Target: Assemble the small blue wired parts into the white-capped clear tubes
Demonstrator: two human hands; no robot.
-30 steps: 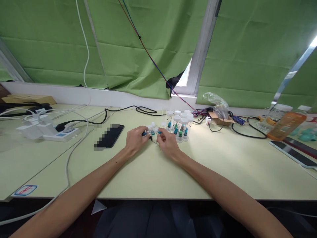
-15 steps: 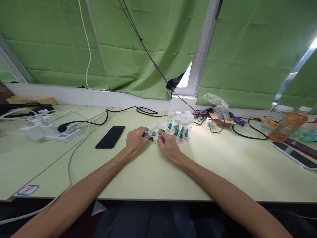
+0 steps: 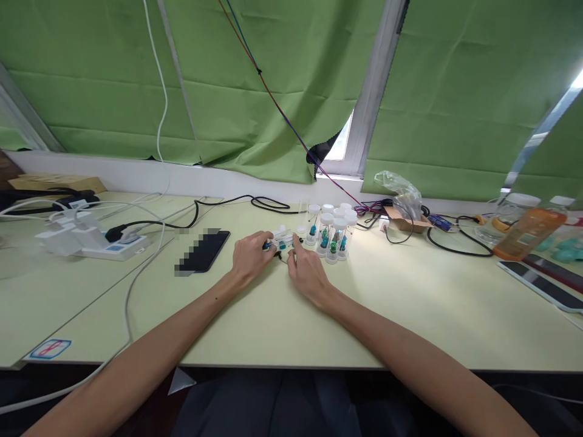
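Observation:
My left hand (image 3: 249, 258) is closed, its fingertips pinched around a small blue piece (image 3: 266, 246) that they partly hide. Across from it, my right hand (image 3: 308, 273) has its index finger stretched forward among small parts, with the thumb apart. Between the hands lie a clear tube with a white cap (image 3: 283, 237), a small teal piece (image 3: 282, 246) and a little black part (image 3: 278, 255). Just beyond my right hand stand several clear capped tubes (image 3: 334, 243), upright, with blue and green pieces inside.
A black phone (image 3: 206, 252) lies left of my hands. Farther left is a white power strip (image 3: 121, 247) with plugs and cables. At the back right are an open cardboard box (image 3: 405, 223), tangled wires and bottles (image 3: 523, 233). A white-edged phone (image 3: 542, 285) lies far right.
My right hand's index finger has straightened and lifted away from the thumb, where the fingertips were together around something small before. My left hand has barely moved.

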